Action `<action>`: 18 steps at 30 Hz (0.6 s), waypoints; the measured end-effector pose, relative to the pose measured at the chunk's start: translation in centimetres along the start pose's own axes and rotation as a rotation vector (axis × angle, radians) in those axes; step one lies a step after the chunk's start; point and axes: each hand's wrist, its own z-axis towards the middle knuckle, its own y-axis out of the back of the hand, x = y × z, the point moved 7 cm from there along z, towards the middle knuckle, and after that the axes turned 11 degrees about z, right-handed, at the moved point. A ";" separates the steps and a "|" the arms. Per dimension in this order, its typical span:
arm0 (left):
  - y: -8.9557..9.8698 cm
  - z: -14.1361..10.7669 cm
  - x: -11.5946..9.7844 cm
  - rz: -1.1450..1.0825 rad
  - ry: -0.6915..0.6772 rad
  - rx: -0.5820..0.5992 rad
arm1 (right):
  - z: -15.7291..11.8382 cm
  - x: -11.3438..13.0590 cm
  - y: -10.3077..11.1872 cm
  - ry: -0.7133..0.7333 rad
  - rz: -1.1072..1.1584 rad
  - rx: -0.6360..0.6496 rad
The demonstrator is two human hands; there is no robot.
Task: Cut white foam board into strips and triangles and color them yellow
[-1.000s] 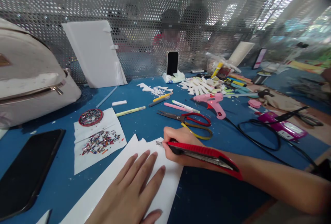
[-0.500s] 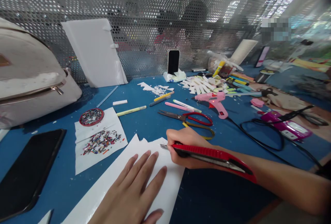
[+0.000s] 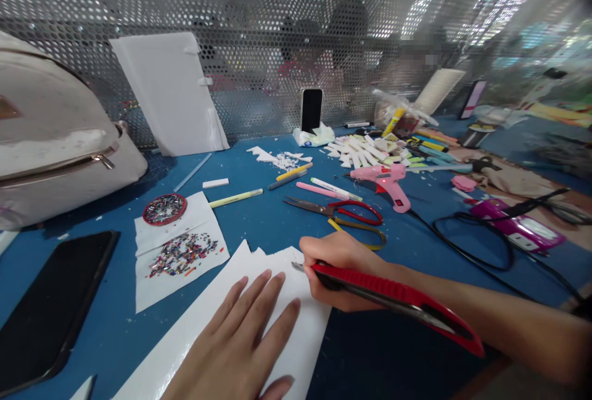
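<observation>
From here, my open left hand point(image 3: 235, 338) steadies the sheet point(image 3: 303, 339) (against slipping, presumably); toward two o'clock, my right hand point(image 3: 340, 257) grips the utility knife point(image 3: 393, 289).

A pale backpack point(image 3: 60, 159) w/ a zip pocket sits far L, w/ a dark phone point(image 3: 50, 320) lying flat nr it. R of that phone, a red-rimmed dish point(image 3: 164, 209) of tiny shiny bits rests on white paper point(image 3: 152, 292), w/ loose multicol. bits point(image 3: 185, 254) on the same sheet. At the back, a 2nd phone point(image 3: 311, 109) stands upright in front of a perforated metal panel point(image 3: 259, 92). Scissors point(image 3: 309, 206) w/ red & yellow handles lie btwn a pale yellow pen point(image 3: 237, 198) & a pink glue gun point(image 3: 393, 187); its black cable point(image 3: 429, 229) loops nr a purple device point(image 3: 518, 230) at R.
</observation>
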 end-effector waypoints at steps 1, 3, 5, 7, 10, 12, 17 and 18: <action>0.0 0.0 0.0 -0.008 0.003 -0.002 | 0.0 0.1 0.0 -0.001 0.001 0.003; 0.0 0.0 0.0 -0.014 0.004 0.004 | 0.1 0.2 0.1 -0.005 0.002 0.006; 0.0 0.1 0.0 -0.004 0.003 0.013 | 0.2 0.3 0.0 -0.009 0.005 0.015; 0.2 0.1 0.0 0.018 -0.005 0.016 | 0.2 0.3 0.0 -0.014 0.006 0.020; 0.2 0.1 0.0 0.050 -0.022 0.021 | 0.1 0.2 -0.1 -0.023 -0.012 0.007; 0.0 0.1 0.0 0.052 -0.020 0.016 | -0.1 0.2 -0.2 -0.023 -0.023 0.001; -0.6 -0.3 -0.2 0.030 -0.010 -0.091 | -0.3 0.2 1.5 0.013 0.042 -0.116; -0.7 -0.4 -0.2 0.016 0.004 -0.119 | -0.4 0.2 2.3 0.031 0.082 -0.165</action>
